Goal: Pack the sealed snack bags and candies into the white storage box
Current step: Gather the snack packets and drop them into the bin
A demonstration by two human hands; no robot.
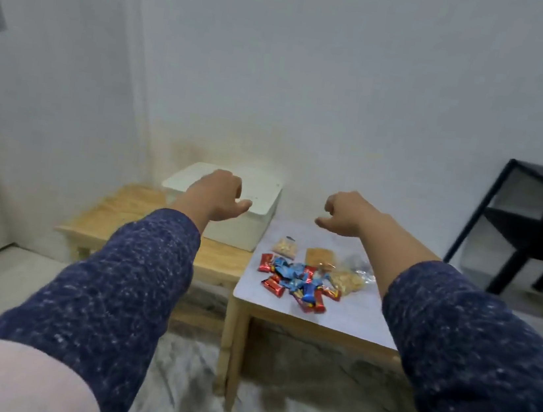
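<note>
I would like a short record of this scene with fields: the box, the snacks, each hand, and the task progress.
box: white storage box, lid on, standing where the wooden table meets the white-topped table
snacks: clear snack bags and red and blue candies in a heap on the white-topped table
left hand: left hand over the box lid, holding nothing
right hand: right hand above the white-topped table, holding nothing
progress: nothing visibly packed yet

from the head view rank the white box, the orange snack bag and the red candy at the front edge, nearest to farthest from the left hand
1. white box, directly under the left hand.
2. orange snack bag, to the right on the white table.
3. red candy, frontmost in the pile.
</note>
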